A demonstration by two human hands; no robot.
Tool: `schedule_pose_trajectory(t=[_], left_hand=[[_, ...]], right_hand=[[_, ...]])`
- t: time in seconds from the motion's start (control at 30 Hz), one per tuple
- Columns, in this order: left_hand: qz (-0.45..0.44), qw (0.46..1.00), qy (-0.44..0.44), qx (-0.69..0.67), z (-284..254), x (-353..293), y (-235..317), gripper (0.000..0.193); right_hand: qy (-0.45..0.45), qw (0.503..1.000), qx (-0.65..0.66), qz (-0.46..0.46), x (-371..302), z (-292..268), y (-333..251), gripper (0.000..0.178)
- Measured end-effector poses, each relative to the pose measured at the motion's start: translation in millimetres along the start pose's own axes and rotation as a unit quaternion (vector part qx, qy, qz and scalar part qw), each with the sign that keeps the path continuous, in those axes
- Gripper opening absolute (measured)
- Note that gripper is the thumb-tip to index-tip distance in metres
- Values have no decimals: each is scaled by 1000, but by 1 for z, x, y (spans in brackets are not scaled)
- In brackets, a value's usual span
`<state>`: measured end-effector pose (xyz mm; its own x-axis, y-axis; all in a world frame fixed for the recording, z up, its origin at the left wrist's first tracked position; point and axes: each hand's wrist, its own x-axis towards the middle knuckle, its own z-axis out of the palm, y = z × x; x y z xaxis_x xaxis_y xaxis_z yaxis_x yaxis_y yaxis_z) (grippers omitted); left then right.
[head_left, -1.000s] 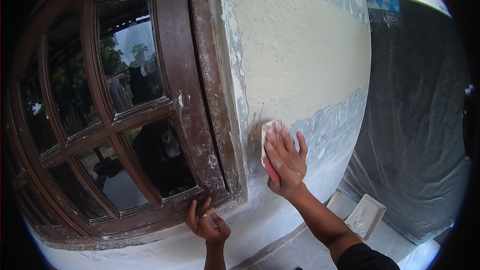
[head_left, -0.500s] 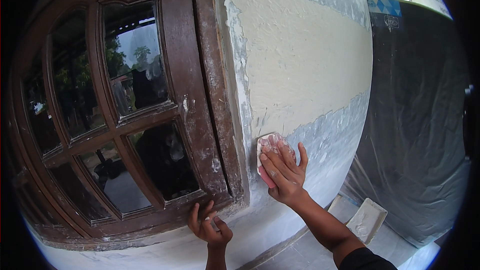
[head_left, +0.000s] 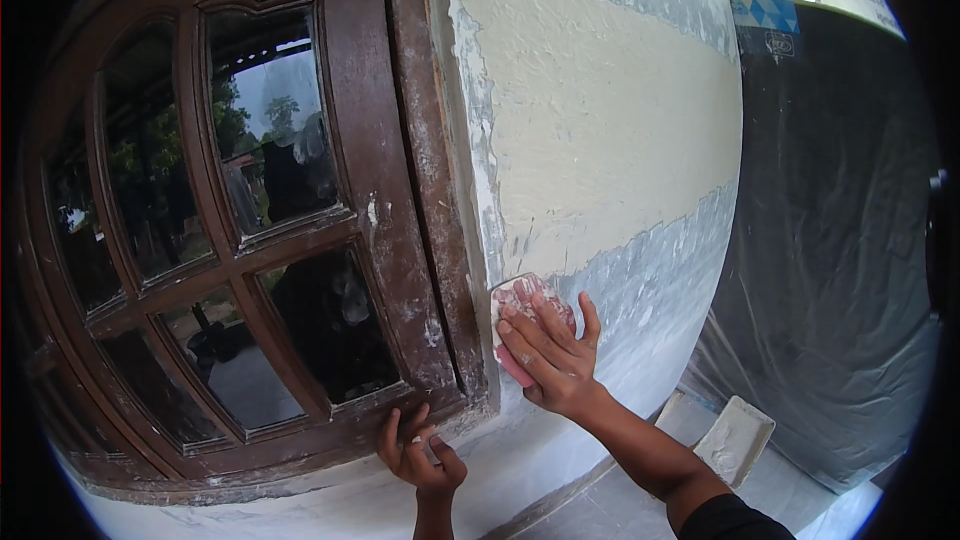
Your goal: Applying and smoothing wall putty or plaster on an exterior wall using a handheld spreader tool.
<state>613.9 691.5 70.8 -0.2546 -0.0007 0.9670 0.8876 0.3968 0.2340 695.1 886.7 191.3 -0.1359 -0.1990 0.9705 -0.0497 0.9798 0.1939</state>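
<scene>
My right hand (head_left: 560,352) presses a pink putty spreader (head_left: 517,368) flat against the wall, fingers spread over its back. White paste smears the spreader and my fingers. It touches the wall beside the window frame, just under the lower edge of a broad cream putty patch (head_left: 610,110). My left hand (head_left: 422,455) is at the bottom of the brown wooden window (head_left: 365,410). Its fingers are apart and partly bent, the tips at the lower frame, with white specks on them and nothing held.
A tray of white putty (head_left: 735,440) sits low at the right, by the foot of the wall. Dark plastic sheeting (head_left: 830,230) hangs beyond the wall's right edge. The window's glass panes (head_left: 270,120) fill the left side.
My right hand has slid a little to the left with the spreader, closer to the window frame. My left hand has stayed almost in place.
</scene>
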Motion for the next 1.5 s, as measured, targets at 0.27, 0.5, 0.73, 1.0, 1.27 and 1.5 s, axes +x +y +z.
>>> schedule_pose_trajectory(t=[0.27, 0.5, 0.73, 1.0, 1.27, 1.5], left_hand=[[-2, 1000, -6, 1, 0, -1, 0, 4], [2, 1000, -7, 2, -1, 0, 0, 4], [2, 1000, 0, -4, 0, -1, 0, 5], [-1, 1000, 1, 5, 0, -2, -1, 5], [6, 1000, -2, 3, -1, -1, -1, 5], [-2, 1000, -1, -4, 2, -2, -1, 6]], right_hand=[[-26, 1000, 3, 3, 2, 1, -6, 38], [5, 1000, 28, -12, 2, 1, -13, 39], [-16, 1000, 23, -9, -2, 3, -12, 32], [11, 999, 36, 17, 5, 4, -13, 31], [12, 997, 69, 14, 4, 1, -17, 30], [-4, 994, 108, -34, -4, 0, -28, 35]])
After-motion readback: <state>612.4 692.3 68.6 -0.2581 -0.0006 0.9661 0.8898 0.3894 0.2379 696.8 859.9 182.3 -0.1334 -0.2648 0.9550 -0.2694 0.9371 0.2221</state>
